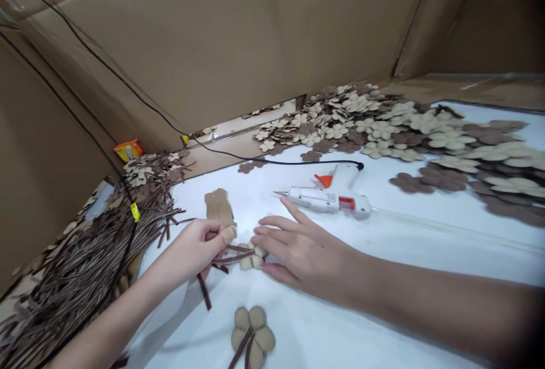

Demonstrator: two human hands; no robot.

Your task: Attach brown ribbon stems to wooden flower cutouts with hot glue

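Note:
My left hand [213, 241] pinches a brown ribbon [234, 256] whose strands run across a small beige padded flower [247, 256]. A loose dark ribbon end hangs below that hand. My right hand [289, 244] reaches in from the right, fingers spread, its fingertips touching the flower's right side. Nearer to me lies a second beige flower [254, 338] with two brown ribbon strands over it. A white hot glue gun [332, 196] with an orange trigger rests just beyond my right hand, its nozzle pointing left and a clear glue stick at its back.
A heap of beige and brown felt flowers [374, 122] spreads along the back right. Many brown ribbons [97, 261] pile up on the left, beside an orange packet [128, 150]. A torn cardboard scrap [219, 207] lies on the white board; a black cord [255, 159] crosses behind.

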